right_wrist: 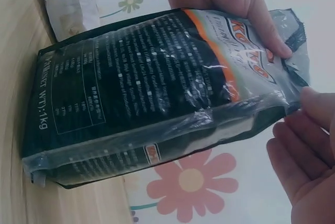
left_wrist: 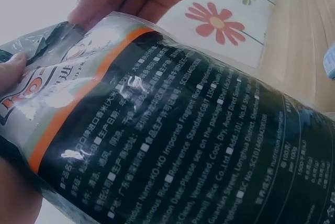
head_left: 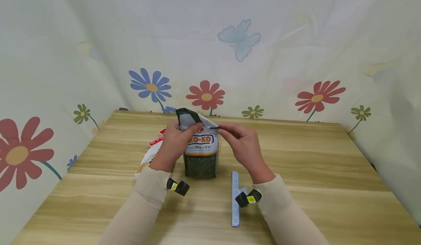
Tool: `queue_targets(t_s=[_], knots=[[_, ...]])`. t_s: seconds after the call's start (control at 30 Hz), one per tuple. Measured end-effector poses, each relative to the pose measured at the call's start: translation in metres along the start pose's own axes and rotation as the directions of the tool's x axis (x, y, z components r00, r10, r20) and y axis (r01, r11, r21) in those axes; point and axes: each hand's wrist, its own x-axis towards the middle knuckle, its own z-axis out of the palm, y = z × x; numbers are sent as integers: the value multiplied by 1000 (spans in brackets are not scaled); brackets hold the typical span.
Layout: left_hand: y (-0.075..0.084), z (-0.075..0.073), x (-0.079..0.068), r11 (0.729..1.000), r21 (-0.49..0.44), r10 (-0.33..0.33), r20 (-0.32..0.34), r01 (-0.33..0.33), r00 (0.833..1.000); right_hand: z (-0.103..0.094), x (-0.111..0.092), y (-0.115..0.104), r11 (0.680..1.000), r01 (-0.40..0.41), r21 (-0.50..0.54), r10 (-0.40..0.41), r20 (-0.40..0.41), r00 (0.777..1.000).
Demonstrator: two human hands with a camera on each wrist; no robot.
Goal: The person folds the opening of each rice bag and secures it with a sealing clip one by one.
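Our left hand (head_left: 175,142) and right hand (head_left: 245,146) pinch the top of the rice bag (head_left: 200,166) on the bench (head_left: 312,157), left of the blue clip (head_left: 235,204). We seem to be folding it; next we should press the fold flat.

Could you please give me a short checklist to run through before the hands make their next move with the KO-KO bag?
1. Bag standing on the table: ok, its base rests there.
2. Left hand holding the bag near its top: ok, thumb on the front.
3. Right hand holding the top's edge: ok, pinched at the right corner.
4. Top folded flat: not ok, it is slanted and its left end sticks up.
5. Blue clip on the bag: not ok, it lies on the table.
6. White bag sealed: cannot tell, the left arm partly hides it.
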Motion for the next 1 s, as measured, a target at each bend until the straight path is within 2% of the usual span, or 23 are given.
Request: queue_targets(t_s=[0.13,0.27,0.43,0.57,0.8,1.0], knots=[[1,1,2,1000,-4,16,14,-16,1000,-9,-3,0,998,-27,-65,28,23,999],[4,1,5,999,7,50,-5,-50,999,-24,-6,0,990,-31,-140,39,58,998],[9,1,7,997,9,73,-12,-72,997,-42,-12,0,984,-46,-174,62,88,994],[8,1,7,996,-14,88,-14,-88,996,-49,-12,2,975,-63,-213,96,147,984],[3,1,6,993,-42,110,-31,-111,993,-61,-9,1,950,-120,-288,199,261,945],[-3,3,3,994,-57,90,-41,-93,995,-64,-11,8,923,-154,-354,290,372,882]])
